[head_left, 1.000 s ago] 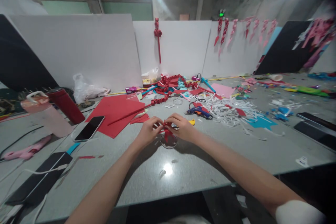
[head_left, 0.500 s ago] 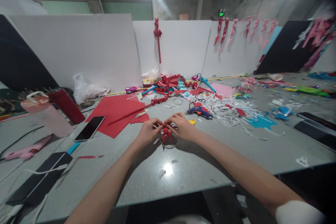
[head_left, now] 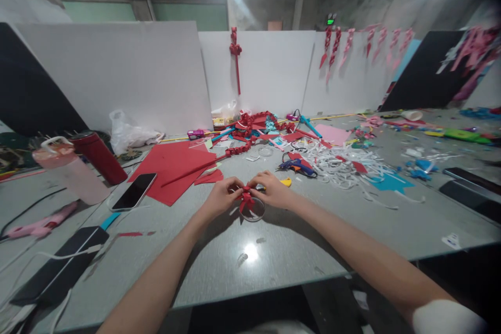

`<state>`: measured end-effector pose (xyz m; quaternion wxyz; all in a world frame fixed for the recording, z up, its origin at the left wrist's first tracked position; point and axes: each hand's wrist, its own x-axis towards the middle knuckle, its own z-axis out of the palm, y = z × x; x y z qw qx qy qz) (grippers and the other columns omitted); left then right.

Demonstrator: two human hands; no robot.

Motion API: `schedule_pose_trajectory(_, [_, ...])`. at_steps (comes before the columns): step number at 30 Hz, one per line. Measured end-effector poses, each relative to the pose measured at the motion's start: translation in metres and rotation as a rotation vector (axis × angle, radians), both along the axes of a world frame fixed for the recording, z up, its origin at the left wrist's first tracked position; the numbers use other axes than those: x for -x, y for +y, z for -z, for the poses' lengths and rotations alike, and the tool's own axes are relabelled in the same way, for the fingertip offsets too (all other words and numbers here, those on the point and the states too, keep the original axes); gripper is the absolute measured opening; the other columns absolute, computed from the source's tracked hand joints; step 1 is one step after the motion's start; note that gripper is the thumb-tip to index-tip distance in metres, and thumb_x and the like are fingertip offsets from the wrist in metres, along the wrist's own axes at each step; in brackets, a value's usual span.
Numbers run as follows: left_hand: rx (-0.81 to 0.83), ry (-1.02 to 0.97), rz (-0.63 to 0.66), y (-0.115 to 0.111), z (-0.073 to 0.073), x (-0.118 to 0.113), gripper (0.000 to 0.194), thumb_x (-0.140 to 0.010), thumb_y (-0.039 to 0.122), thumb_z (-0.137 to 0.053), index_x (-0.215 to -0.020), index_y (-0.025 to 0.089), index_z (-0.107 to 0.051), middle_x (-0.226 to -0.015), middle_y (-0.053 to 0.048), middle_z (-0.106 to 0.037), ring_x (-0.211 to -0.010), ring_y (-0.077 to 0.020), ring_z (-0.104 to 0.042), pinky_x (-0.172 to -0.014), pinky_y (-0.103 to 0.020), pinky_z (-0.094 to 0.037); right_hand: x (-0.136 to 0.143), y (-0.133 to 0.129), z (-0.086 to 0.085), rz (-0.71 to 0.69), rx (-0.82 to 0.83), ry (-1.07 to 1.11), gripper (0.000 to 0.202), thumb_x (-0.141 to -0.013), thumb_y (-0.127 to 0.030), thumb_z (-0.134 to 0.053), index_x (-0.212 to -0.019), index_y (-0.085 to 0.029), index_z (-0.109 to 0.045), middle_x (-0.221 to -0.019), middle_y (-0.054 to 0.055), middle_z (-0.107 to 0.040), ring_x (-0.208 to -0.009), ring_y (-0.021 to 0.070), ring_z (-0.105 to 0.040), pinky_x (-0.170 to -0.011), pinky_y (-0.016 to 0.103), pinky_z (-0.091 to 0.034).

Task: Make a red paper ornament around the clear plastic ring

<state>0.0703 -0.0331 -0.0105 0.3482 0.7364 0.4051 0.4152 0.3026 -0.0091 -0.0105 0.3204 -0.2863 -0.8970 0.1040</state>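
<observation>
Between my hands is a small folded piece of red paper strip, its loose ends hanging down. My left hand pinches it from the left, and my right hand pinches it from the right, fingertips almost meeting. Beneath the strips lies a clear round ring or roll on the table, partly covered by the red paper. A yellow-handled tool pokes out behind my right hand. The exact folds are hidden by my fingers.
Red paper sheets and a phone lie to the left, near a pink bottle and a red tumbler. A blue glue gun and a heap of white paper strips are at the right. Black power bank-like box sits front left.
The red paper strip has turned slightly in my fingers, and its hanging ends have shifted a little to the left. Both hands stay nearly in place.
</observation>
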Motion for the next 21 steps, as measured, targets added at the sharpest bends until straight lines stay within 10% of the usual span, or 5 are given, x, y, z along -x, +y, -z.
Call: schedule_pose_trajectory(21, [0.189,-0.280,-0.035,-0.003,0.006,-0.013,0.054,-0.076,0.036,-0.091,-0.116,0.026,-0.056,-0.110,-0.007,-0.073,-0.103,-0.0214,-0.072,-0.092,-0.039,-0.055,0.013,-0.012,0.001,0.350,0.165,0.335,0.008,-0.092,-0.020,-0.067,-0.085,-0.020,-0.071,-0.078,0.001,-0.075,-0.070,0.0166,-0.068,-0.069,0.027,-0.045])
